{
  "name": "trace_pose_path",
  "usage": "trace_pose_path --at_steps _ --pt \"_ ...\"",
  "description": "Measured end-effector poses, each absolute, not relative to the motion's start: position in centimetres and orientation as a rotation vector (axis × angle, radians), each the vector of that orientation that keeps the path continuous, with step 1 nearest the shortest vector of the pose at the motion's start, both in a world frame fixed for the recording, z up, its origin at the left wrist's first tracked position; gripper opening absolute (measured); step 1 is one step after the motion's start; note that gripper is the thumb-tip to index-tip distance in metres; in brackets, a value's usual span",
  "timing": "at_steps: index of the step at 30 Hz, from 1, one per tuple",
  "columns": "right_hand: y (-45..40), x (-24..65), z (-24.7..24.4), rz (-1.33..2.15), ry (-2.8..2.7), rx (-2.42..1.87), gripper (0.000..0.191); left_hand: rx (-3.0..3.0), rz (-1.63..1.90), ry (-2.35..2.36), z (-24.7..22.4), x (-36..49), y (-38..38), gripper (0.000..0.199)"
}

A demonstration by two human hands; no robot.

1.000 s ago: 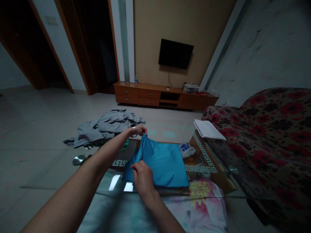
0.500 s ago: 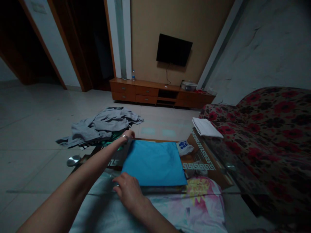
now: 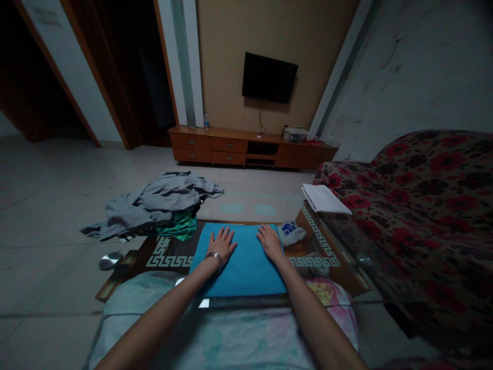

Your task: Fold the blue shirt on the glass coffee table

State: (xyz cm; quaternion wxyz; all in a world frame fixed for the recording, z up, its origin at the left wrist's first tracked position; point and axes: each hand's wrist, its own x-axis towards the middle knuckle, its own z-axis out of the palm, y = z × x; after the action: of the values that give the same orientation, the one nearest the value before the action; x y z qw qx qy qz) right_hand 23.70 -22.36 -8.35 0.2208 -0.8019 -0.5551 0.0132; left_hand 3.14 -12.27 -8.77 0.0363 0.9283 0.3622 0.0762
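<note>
A blue cloth (image 3: 246, 272), folded into a flat rectangle, lies on the glass-topped table (image 3: 173, 261) in front of me. My left hand (image 3: 222, 244) rests flat on its upper left part, fingers spread, with a silver bracelet at the wrist. On the upper right part lies my right hand (image 3: 269, 241), palm down with the fingers stretched out. Neither hand grips the cloth. To the left is a heap of grey clothes (image 3: 157, 200) with a green garment (image 3: 183, 226) under it.
A folded white cloth (image 3: 326, 199) lies at the table's far right. Beside the blue cloth is a plastic bag (image 3: 291, 233). A floral sofa (image 3: 416, 205) stands on the right. A low wooden cabinet (image 3: 231, 145) and a television (image 3: 269, 78) are at the far wall.
My left hand has come from the far left corner onto the blue cloth. My right hand has moved from the near left edge to the upper right part. Both now lie flat.
</note>
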Motion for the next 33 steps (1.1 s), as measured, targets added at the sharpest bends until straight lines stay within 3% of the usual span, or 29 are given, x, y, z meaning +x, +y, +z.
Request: trace_pose_path --at_steps 6,17,20,24,29,33 --pt "-21.7 27.9 -10.6 0.036 -1.441 -2.361 0.044 2.803 0.237 1.341 -9.1 2.1 -11.5 0.060" --pt "-26.0 30.1 -8.1 -0.009 -1.043 -2.489 0.044 2.666 0.223 1.753 -5.6 -1.8 -9.5 0.054" --pt "-28.1 28.7 -7.7 0.021 -1.005 -2.500 0.038 2.888 0.296 1.555 -3.8 -1.6 -11.8 0.045" --pt "-32.0 25.7 -7.4 0.128 -1.047 -2.451 0.034 3.082 0.296 0.885 -3.4 -3.0 -16.4 0.040" --pt "-38.0 22.5 -7.1 0.131 -1.403 -2.087 0.032 3.154 0.235 0.652 -5.7 -8.3 -19.6 0.057" --pt "-41.2 21.2 -6.1 0.187 -1.684 -2.032 0.053 3.193 0.224 0.619 -7.4 -11.4 -19.8 0.076"
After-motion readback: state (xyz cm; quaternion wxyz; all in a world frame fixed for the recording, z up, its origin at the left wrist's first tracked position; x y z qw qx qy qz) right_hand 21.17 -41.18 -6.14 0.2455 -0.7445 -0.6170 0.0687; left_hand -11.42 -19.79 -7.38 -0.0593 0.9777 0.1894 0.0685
